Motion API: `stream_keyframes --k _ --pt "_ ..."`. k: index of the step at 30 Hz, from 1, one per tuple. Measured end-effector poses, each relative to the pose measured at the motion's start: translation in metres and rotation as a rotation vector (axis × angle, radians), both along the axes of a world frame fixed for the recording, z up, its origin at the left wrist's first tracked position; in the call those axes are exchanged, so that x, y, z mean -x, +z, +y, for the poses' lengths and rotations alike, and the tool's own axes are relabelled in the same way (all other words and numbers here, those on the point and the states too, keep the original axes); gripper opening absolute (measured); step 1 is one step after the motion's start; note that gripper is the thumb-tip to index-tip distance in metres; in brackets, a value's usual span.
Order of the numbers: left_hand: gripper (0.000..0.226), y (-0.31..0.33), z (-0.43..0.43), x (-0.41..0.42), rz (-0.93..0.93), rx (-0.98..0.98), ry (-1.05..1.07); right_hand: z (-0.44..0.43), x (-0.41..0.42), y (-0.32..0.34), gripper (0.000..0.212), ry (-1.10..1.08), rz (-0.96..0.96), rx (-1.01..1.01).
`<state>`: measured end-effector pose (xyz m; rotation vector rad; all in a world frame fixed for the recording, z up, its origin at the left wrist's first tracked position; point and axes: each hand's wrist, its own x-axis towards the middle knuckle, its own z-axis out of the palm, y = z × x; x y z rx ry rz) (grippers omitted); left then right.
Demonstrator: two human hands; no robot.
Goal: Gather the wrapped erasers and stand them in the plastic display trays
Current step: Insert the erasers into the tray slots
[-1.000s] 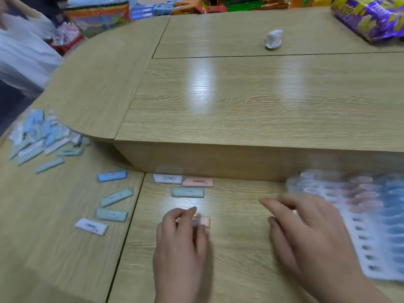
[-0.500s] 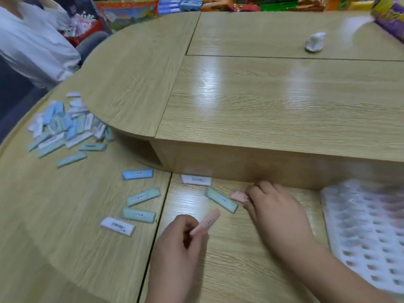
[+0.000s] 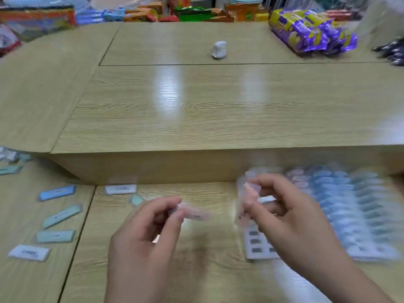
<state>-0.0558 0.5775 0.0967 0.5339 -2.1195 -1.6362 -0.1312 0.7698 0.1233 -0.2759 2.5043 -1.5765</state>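
Note:
My left hand (image 3: 148, 232) pinches a pink wrapped eraser (image 3: 192, 213) above the low table. My right hand (image 3: 284, 217) pinches another pink wrapped eraser (image 3: 251, 190), held over the left edge of the plastic display tray (image 3: 258, 250). The tray is blurred; pink, blue and green erasers stand in its rows (image 3: 341, 197), and a few slots near its front left corner show dark and bare. Loose wrapped erasers lie flat on the left: a white one (image 3: 120, 189), a blue one (image 3: 58, 192), green ones (image 3: 62, 215) and a white one (image 3: 28, 252).
A raised wooden table section (image 3: 196, 106) stands right behind the work area, with a small white object (image 3: 218, 49) on it. Purple snack packs (image 3: 310, 31) and other packaged goods line the far edge. More erasers (image 3: 11, 162) lie at the far left.
My right hand picked up the pink eraser from beside the green one and carried it right to the tray. My left hand kept its pink eraser and rose slightly. The view swung right.

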Motion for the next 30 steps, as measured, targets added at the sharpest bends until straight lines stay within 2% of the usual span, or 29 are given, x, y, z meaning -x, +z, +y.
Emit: stream_keyframes --k 2,5,9,11,13,16,19,22,27,30 --pt "0.011 0.01 0.033 0.011 0.072 0.029 -0.086 0.04 0.0 0.006 0.005 -0.089 0.057 0.008" --pt "0.015 0.013 0.078 0.026 0.117 0.07 -0.198 0.103 0.006 0.002 0.004 -0.218 0.14 -0.043" --pt "0.015 0.007 0.132 0.042 0.108 0.24 -0.304 0.147 0.014 -0.009 0.01 -0.254 0.144 -0.112" --pt "0.007 -0.002 0.152 0.048 0.085 0.264 -0.321 0.152 0.019 -0.013 0.014 -0.226 0.177 -0.123" --pt "0.014 -0.012 0.163 0.055 0.052 0.275 -0.308 0.152 0.025 -0.02 0.017 -0.166 0.267 -0.194" --pt "0.013 -0.025 0.173 0.061 0.025 0.346 -0.292 0.15 0.034 -0.033 0.013 -0.088 0.306 -0.295" --pt "0.025 -0.033 0.176 0.065 0.044 0.412 -0.281 0.147 0.042 -0.046 0.006 -0.022 0.303 -0.362" --pt "0.025 -0.039 0.178 0.066 0.051 0.417 -0.278 0.147 0.046 -0.055 0.017 0.045 0.346 -0.494" --pt "0.022 -0.043 0.18 0.071 0.076 0.495 -0.338 0.152 0.047 -0.053 0.003 0.072 0.501 -0.582" --pt "0.018 -0.048 0.182 0.074 0.104 0.569 -0.357 0.15 0.049 -0.058 0.019 0.127 0.565 -0.598"
